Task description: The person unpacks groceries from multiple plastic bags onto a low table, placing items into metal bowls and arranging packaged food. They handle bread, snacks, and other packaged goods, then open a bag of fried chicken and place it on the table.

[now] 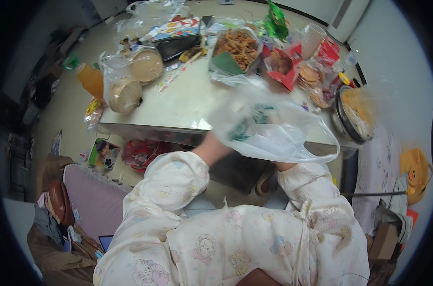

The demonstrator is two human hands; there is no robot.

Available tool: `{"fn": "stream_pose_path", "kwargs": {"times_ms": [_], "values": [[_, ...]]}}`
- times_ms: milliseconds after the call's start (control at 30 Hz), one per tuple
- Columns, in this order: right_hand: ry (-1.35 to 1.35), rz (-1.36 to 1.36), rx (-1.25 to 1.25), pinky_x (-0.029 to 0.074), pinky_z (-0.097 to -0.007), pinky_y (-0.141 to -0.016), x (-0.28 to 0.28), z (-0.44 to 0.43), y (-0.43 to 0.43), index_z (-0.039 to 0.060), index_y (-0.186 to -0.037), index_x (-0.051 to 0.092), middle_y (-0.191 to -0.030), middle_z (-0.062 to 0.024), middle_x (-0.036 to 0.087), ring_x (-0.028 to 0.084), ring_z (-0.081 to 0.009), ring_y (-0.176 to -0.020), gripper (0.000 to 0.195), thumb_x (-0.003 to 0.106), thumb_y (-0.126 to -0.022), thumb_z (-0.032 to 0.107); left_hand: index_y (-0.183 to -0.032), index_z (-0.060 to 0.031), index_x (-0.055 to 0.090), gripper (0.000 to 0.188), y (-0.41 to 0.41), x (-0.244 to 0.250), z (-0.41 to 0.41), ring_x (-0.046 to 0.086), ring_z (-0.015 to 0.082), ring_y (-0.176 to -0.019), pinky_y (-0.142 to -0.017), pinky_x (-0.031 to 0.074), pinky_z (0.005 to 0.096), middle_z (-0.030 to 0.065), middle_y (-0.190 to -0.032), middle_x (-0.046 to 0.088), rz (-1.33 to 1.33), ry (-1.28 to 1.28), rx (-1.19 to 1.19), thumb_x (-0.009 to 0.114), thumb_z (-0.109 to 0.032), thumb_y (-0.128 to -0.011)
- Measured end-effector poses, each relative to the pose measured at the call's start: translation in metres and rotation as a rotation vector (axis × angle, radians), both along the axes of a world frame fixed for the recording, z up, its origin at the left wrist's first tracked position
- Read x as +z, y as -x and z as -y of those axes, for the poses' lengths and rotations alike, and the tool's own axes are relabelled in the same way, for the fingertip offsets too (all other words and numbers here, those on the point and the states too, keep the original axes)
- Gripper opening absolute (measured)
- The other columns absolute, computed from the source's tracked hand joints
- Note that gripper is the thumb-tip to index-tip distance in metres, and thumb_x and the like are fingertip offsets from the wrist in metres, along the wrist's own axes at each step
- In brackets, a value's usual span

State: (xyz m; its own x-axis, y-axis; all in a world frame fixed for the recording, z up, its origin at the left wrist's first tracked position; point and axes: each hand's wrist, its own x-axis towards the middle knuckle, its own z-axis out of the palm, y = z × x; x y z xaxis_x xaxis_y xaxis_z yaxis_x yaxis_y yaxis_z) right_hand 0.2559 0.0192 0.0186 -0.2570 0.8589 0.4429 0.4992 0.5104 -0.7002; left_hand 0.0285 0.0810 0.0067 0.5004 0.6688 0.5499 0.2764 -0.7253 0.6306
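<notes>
A translucent white plastic bag (284,143) with green print spreads over the front edge of the white table (173,103). My left hand (214,146) reaches up under or into the bag, its fingers hidden by the film. My right hand (284,165) is also mostly behind the bag; only a strip near the wrist shows. The far part of the bag is blurred. Just beyond it sit an open container of fried food (238,50) and a red paper box with fried food (280,62).
At the left stand bagged round containers (125,94) and a bottle of orange drink (91,80). A black case (177,46) lies behind. Metal bowls (341,118) with food sit at the right corner, near packaged cookies (309,75) and stacked white cups (313,37).
</notes>
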Motion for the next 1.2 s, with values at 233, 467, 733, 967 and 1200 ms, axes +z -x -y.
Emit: {"fn": "stream_pose_path", "kwargs": {"times_ms": [233, 467, 733, 967, 1200], "values": [[0.524, -0.457, -0.444, 0.04, -0.0448, -0.113, -0.026, -0.055, -0.024, 0.0006, -0.142, 0.052, -0.136, -0.0142, 0.059, 0.054, -0.0319, -0.128, 0.05, 0.064, -0.098, 0.022, -0.137, -0.0047, 0.059, 0.049, 0.015, 0.02, -0.033, 0.066, 0.0278, -0.11, -0.095, 0.051, 0.037, 0.0156, -0.12, 0.068, 0.08, 0.59, 0.025, 0.07, -0.015, -0.091], [0.593, -1.368, -0.361, 0.047, -0.0415, -0.107, -0.016, -0.074, -0.052, -0.0026, -0.139, 0.049, -0.137, -0.0152, 0.059, 0.059, -0.0283, -0.124, 0.039, 0.053, -0.105, 0.018, -0.129, -0.0035, 0.065, 0.039, 0.077, 0.011, -0.093, 0.063, 0.0214, -0.111, -0.097, 0.05, 0.0339, 0.013, -0.124, 0.067, 0.177, 0.483, 0.414, 0.068, -0.019, -0.093], [0.395, -1.285, -0.711, 0.036, -0.0351, -0.114, -0.004, -0.012, -0.023, 0.0042, -0.144, 0.045, -0.148, -0.009, 0.047, 0.048, -0.0207, -0.134, 0.042, 0.052, -0.106, 0.019, -0.11, -0.007, 0.074, 0.026, 0.146, -0.01, -0.146, 0.066, 0.0366, -0.104, -0.091, 0.051, 0.0502, 0.0155, -0.109, 0.071, -0.54, 0.067, 0.948, 0.059, -0.016, -0.091], [1.353, -0.762, -0.003, 0.052, -0.0307, -0.091, -0.002, 0.078, 0.051, 0.0002, -0.131, 0.06, -0.12, -0.0087, 0.067, 0.064, -0.0179, -0.11, 0.036, 0.058, -0.101, 0.02, -0.106, -0.008, 0.075, 0.026, 0.166, -0.029, -0.166, 0.069, 0.0382, -0.1, -0.087, 0.055, 0.0509, 0.0174, -0.103, 0.071, -0.668, 0.188, 1.018, 0.054, -0.016, -0.094], [0.684, 0.593, -0.143, 0.053, -0.0458, -0.097, -0.117, 0.036, 0.057, 0.0017, -0.136, 0.056, -0.131, -0.0249, 0.062, 0.065, -0.0398, -0.113, 0.046, 0.059, -0.094, 0.021, -0.12, -0.0083, 0.069, 0.031, 0.165, -0.026, -0.156, 0.065, 0.0385, -0.111, -0.09, 0.053, 0.0538, 0.0177, -0.111, 0.069, -0.661, -0.069, 1.032, 0.058, -0.02, -0.093]]}}
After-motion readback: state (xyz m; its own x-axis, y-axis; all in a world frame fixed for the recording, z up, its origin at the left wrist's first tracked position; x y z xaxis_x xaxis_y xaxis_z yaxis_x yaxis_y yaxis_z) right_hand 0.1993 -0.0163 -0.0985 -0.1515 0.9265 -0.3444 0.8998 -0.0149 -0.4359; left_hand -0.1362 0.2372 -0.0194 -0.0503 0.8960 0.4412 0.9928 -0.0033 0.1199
